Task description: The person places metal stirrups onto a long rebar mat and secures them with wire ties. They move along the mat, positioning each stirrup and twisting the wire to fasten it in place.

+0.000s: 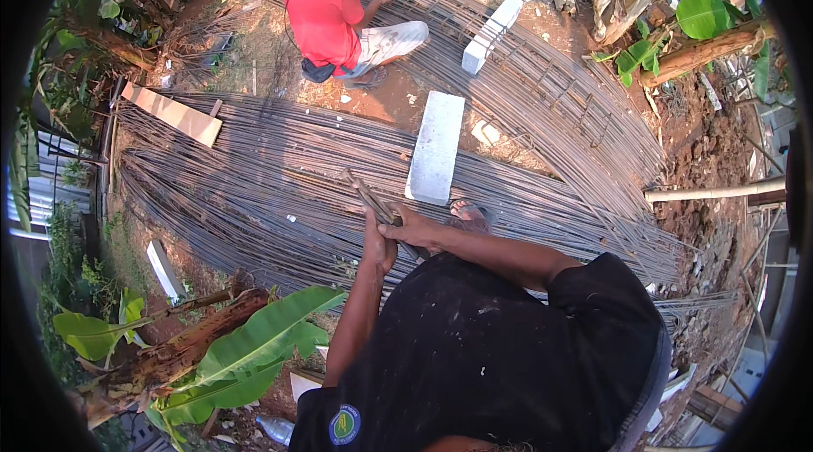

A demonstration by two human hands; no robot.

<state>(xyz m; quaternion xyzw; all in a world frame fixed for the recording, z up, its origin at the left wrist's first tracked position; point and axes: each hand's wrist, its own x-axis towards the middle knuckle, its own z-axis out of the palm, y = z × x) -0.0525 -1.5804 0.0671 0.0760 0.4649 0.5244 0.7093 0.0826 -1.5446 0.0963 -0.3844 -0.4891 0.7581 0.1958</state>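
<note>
In front of my dark shirt, my two hands meet over the bundled steel bars. Both my left hand (pixel 378 244) and my right hand (pixel 411 228) are closed around a long, narrow, dark tool (pixel 369 195), whose far end points up and to the left. Its exact kind is hard to make out, and its lower part is partly hidden by my fingers. Beneath it spreads a wide layer of rusty reinforcing bars (pixel 254 155). A pale concrete block (pixel 436 147) lies on the bars just beyond my right hand.
Across the bars a co-worker in a red shirt (pixel 326 20) squats beside a tied rebar cage (pixel 542 83). A second concrete block (pixel 493 33) supports that cage. On the left lies a wooden board (pixel 174 113). Banana leaves (pixel 241 359) reach in near my left arm.
</note>
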